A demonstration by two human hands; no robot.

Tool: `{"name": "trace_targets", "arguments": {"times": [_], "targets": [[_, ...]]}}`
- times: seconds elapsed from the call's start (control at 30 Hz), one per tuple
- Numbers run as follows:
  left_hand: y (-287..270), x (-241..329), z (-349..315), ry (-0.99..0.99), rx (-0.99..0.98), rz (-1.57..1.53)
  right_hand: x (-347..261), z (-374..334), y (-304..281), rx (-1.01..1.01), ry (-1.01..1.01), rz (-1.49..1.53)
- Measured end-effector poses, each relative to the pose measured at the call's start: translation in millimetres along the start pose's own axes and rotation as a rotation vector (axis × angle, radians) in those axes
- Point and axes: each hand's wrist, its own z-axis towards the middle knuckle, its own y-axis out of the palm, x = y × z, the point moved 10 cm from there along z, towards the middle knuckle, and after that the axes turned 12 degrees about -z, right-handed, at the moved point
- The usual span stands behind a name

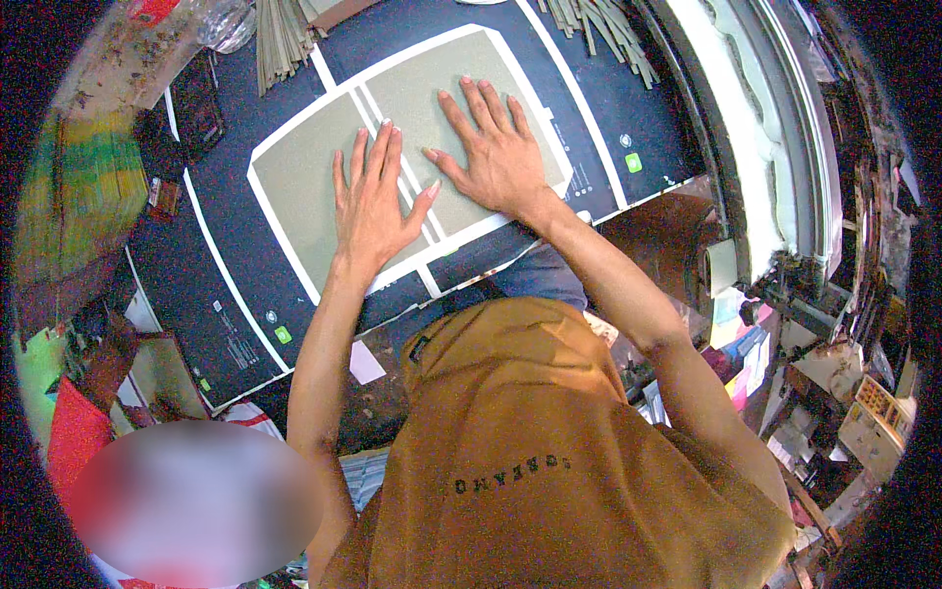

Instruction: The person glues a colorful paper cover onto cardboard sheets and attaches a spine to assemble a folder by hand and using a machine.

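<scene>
Both my hands lie palm down with fingers spread. My left hand [371, 211] rests on the left grey board [294, 177] and reaches toward the narrow centre strip. My right hand [496, 162] presses flat on the right grey board [412, 98], its thumb pointing toward that strip. The two boards lie side by side on a white-edged sheet [283, 236], whose outer corners are cut at a slant. Between the boards runs a thin grey strip [371, 106] bordered by white lines. Neither hand grips anything.
Dark printed sheets with white lines [231, 265] cover the table beneath. Bundles of grey strips lie at the far left [280, 44] and far right [608, 34]. A black phone-like object [204, 113] is at left. A person with a red sleeve [74, 432] is close by, lower left.
</scene>
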Motion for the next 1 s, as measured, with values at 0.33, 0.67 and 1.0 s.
{"name": "trace_targets", "arguments": {"times": [0.33,0.67,1.0], "targets": [[-5.1,-2.3,-1.1,-0.020,0.023,-0.072,-0.8,-2.4,4.4,-0.002,-0.001,-0.051],[-5.6,-7.1,-6.3,0.012,-0.055,0.044,-27.6,55.8,-0.2,-0.480,-0.422,-0.121],[-6.0,-5.5,-8.7,0.025,-0.036,0.050,-40.0,53.9,23.9,-0.681,-0.451,-0.177]]}}
